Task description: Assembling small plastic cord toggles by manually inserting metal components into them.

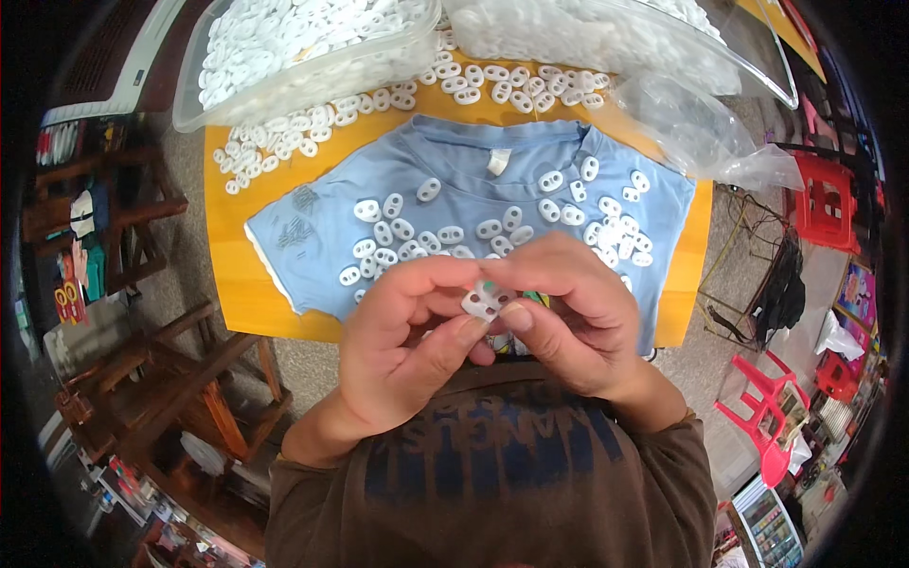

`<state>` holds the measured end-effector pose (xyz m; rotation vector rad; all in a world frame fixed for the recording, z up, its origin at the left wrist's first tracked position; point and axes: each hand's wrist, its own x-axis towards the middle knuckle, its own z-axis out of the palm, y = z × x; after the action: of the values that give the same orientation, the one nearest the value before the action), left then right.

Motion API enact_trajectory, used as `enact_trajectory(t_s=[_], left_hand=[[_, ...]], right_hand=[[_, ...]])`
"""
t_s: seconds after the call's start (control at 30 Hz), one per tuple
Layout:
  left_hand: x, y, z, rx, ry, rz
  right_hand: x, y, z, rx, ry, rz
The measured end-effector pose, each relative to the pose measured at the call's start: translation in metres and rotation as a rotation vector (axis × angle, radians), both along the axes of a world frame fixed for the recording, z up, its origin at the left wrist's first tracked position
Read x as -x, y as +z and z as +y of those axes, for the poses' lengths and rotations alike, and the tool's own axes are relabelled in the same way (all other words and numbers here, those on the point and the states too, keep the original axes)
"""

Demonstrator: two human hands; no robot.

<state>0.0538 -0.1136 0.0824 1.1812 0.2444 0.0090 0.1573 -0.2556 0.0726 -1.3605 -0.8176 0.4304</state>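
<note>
My two hands meet above the near edge of the table. Between thumb and fingers, my left hand [402, 341] pinches small white plastic pieces with two holes [480, 304]. My right hand [582, 322] is closed on the same pieces from the other side, its thumb pressed at their edge. A small green spot shows at their top. Something green and yellow [537, 298] peeks out by the right fingers; its kind is hidden. Below lies a light blue T-shirt [454, 189] spread flat, with many loose oval two-hole pieces [451, 235] scattered over it.
Two clear plastic tubs [312, 71] [606, 62] of white pieces stand at the table's far side. More pieces lie along the yellow tabletop [232, 275]. A clear plastic bag [701, 133] sits far right. Wooden furniture [180, 388] stands left; red plastic stools [765, 407] stand right.
</note>
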Motion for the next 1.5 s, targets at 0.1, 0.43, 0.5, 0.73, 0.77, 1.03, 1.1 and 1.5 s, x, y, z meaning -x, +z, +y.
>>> enact_trajectory(t_s=[0.1,0.43,0.5,0.73,0.77,1.03,1.1,1.5], left_hand=[[-0.001,0.000,-0.002,0.079,-0.005,0.033],[0.005,-0.006,-0.011,0.150,0.002,0.038],[0.006,-0.006,-0.014,0.094,0.037,-0.039],[0.007,-0.006,-0.015,0.081,0.049,-0.028],[0.008,-0.006,-0.016,0.064,0.068,-0.044],[0.009,-0.008,-0.021,0.068,0.110,-0.083],[0.011,-0.007,-0.020,0.045,0.102,-0.076],[0.009,-0.010,-0.018,0.070,0.038,-0.181]], right_hand=[[0.003,-0.002,-0.004,0.034,0.025,0.083],[0.001,-0.002,-0.006,0.025,0.034,-0.025],[0.002,-0.003,-0.007,0.028,0.061,0.057],[0.007,-0.004,-0.007,0.007,0.015,0.063],[0.008,-0.003,-0.007,0.007,0.008,0.077],[0.011,-0.006,-0.006,0.008,-0.026,0.032],[0.010,-0.007,-0.006,-0.005,0.010,0.030],[0.004,-0.005,-0.005,-0.002,0.079,-0.027]])
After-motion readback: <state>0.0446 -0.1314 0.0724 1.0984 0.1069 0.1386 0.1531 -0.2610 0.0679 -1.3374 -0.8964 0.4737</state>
